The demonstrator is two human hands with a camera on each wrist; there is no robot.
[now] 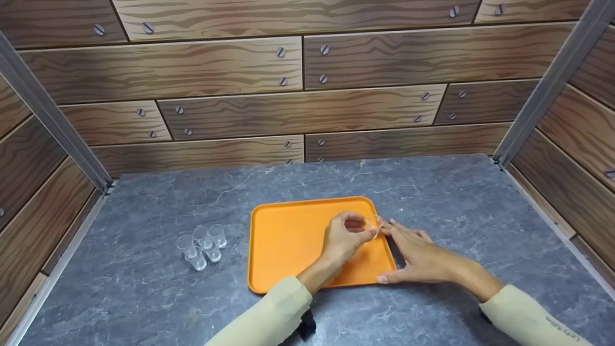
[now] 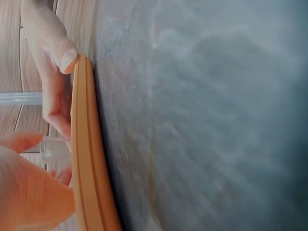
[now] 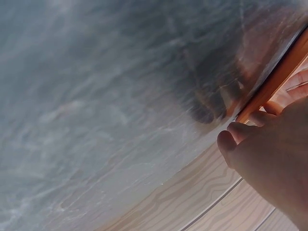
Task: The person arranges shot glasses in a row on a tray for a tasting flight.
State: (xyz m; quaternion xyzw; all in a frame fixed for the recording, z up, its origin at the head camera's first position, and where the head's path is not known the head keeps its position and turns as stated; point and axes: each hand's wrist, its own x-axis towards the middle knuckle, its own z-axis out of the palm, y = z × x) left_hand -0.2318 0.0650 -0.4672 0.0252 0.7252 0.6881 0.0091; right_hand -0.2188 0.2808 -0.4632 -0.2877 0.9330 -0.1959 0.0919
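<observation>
My left hand point(image 1: 342, 240) is above the right part of an orange tray point(image 1: 288, 245), pinching a small clear plastic cup point(image 1: 374, 222) between thumb and fingers. In the left wrist view the cup point(image 2: 55, 150) shows just over the tray rim point(image 2: 86, 144). At the tray's right edge lies my right hand point(image 1: 418, 254), its fingers stretched toward the cup and its thumb at the near right corner. The right wrist view has the right hand point(image 3: 274, 154) along the tray's edge point(image 3: 276, 82), fingertips at the rim.
A cluster of similar clear cups point(image 1: 202, 245) stands on the grey marbled table point(image 1: 144, 298), left of the tray. Wood-patterned panels point(image 1: 230, 115) close off the back and both sides, with metal posts point(image 1: 543, 81) at the corners.
</observation>
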